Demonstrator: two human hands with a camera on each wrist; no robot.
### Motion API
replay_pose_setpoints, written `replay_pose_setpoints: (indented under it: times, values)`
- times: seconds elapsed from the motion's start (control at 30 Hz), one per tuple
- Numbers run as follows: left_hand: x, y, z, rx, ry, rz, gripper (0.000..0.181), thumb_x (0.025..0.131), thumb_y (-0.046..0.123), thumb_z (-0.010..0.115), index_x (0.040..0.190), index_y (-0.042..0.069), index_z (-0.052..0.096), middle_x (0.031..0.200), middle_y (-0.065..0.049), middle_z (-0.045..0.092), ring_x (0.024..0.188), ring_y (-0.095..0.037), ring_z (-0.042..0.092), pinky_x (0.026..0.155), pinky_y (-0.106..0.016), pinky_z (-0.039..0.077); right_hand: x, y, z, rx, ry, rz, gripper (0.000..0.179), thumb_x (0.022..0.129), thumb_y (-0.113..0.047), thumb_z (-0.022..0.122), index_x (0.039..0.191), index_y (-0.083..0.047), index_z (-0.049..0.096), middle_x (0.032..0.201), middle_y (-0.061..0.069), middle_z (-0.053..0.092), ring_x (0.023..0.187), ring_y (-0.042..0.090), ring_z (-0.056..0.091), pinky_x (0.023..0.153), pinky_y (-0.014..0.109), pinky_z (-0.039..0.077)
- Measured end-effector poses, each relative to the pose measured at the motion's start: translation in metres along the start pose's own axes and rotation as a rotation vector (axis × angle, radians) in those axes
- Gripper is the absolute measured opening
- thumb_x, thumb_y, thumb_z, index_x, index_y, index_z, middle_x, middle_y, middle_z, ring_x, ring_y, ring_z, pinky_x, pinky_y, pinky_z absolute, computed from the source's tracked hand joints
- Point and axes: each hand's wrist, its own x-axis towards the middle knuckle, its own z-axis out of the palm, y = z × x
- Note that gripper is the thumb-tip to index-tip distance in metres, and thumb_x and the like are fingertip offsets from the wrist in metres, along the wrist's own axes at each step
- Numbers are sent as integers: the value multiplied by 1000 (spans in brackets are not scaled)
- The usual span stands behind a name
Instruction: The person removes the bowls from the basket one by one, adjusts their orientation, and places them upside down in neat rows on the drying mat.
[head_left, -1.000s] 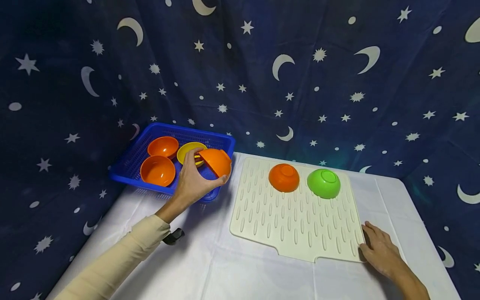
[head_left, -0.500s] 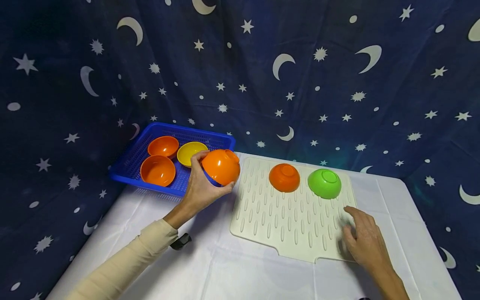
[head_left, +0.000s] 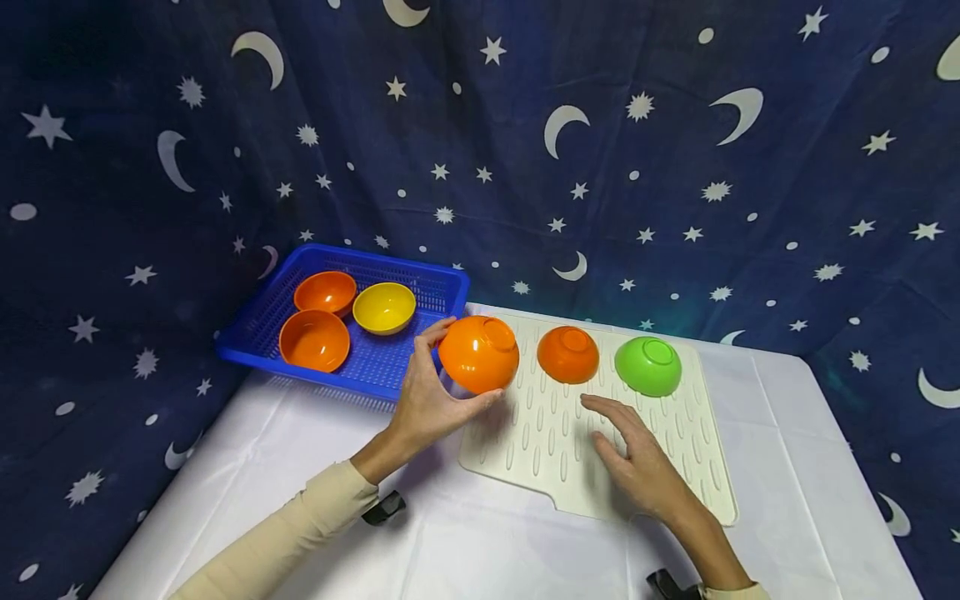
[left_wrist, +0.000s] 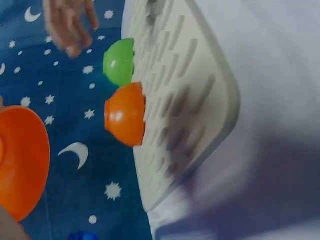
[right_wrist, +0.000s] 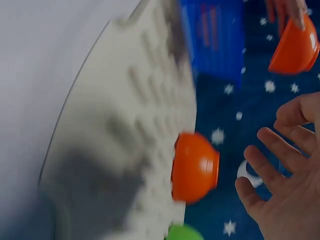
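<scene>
My left hand grips an orange bowl by its rim, fingers on the far side and thumb on the near side. The bowl is turned bottom up, raised over the left edge of the white ribbed drying mat. My right hand hovers over the mat's front part with fingers spread and nothing in it; its bare palm shows in the right wrist view. Upside down at the back of the mat rest another orange bowl and a green bowl, side by side.
A blue plastic basket stands to the left, holding two orange bowls, one behind and one in front, plus a yellow bowl, all upright. A dark star-and-moon cloth hangs behind the white-covered table.
My left hand has carried the orange bowl rightward out of the basket to the mat, turning it further bottom up. My right hand has left the mat's right edge and moved left over it.
</scene>
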Motion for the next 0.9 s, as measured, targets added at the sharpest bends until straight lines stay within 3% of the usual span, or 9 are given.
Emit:
replay_pose_setpoints:
  times: [0.2, 0.37, 0.6, 0.77, 0.9]
  values:
    - [-11, 1, 15, 64, -61, -20, 103, 60, 57, 74, 136, 12, 22, 136, 2, 31, 115, -16, 39, 91, -43, 37, 19, -21, 30, 156, -46, -19, 46, 90, -9, 54, 132, -24, 44, 132, -11, 42, 120, 11, 38, 94, 46, 35]
    - [-17, -3, 29, 53, -74, -38, 102, 62, 56, 73, 137, 11, 21, 139, 0, 29, 118, -16, 37, 93, -44, 35, 27, -26, 50, 282, -43, -43, 46, 90, -6, 51, 134, -19, 42, 128, -2, 45, 112, 19, 45, 88, 39, 41]
    - [-18, -13, 49, 54, -101, -129, 100, 66, 57, 70, 138, 9, 18, 143, -3, 23, 125, -17, 29, 100, -44, 26, 32, -37, 50, 391, -18, 108, 42, 91, -2, 49, 131, -9, 44, 124, 14, 46, 104, 22, 51, 88, 44, 40]
    - [-13, -20, 60, 34, -86, -171, 96, 68, 54, 71, 136, 10, 21, 141, -5, 21, 123, -18, 30, 100, -43, 27, 40, -42, 50, 415, -38, 200, 43, 90, -3, 49, 132, -5, 42, 124, 14, 46, 109, 30, 49, 90, 43, 40]
    - [-7, -25, 66, 19, -70, -199, 91, 67, 50, 73, 134, 11, 25, 135, -6, 21, 119, -17, 34, 99, -40, 30, 47, -29, 58, 439, -46, 235, 46, 90, -4, 51, 135, -8, 39, 126, 13, 44, 116, 33, 43, 92, 39, 39]
